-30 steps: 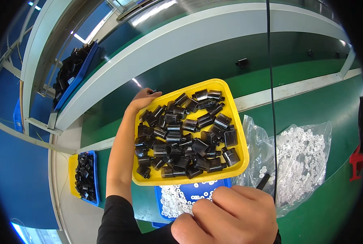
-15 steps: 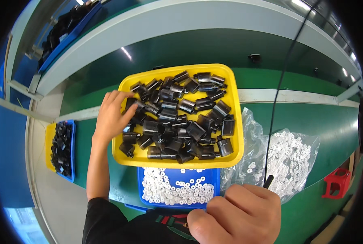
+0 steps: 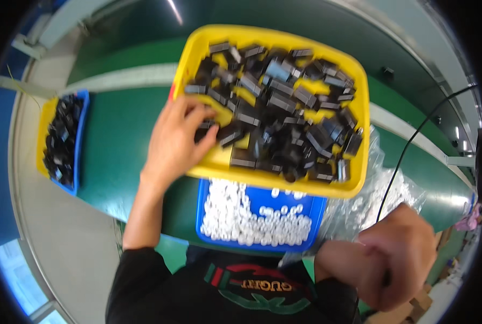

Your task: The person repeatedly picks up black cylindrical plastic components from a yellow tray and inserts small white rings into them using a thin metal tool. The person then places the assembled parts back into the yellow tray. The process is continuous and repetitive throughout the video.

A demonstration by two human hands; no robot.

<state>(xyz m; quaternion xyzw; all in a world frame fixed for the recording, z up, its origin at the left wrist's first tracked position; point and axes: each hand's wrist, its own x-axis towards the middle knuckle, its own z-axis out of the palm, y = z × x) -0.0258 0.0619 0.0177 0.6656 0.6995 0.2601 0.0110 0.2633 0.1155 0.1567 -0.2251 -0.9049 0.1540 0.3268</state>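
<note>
A yellow tray (image 3: 284,186) heaped with several small black plastic parts (image 3: 284,108) sits over the green belt (image 3: 117,146). My left hand (image 3: 173,140) reaches into the tray's left side, with thumb and fingers closed around a black part at the edge of the heap. My right hand (image 3: 400,254) is a closed fist at the lower right, apart from the tray. A thin black cable (image 3: 408,151) runs down into the fist from the upper right.
Under the yellow tray's near edge stands a blue tray (image 3: 200,205) of small white rings (image 3: 251,221). A clear bag of white pieces (image 3: 370,200) lies to its right. A smaller yellow-and-blue bin of black parts (image 3: 63,140) stands at the far left.
The view has tilted down and closer to the yellow tray. My left hand moved from the tray's outer left edge into the heap of black parts. My right fist stays low right.
</note>
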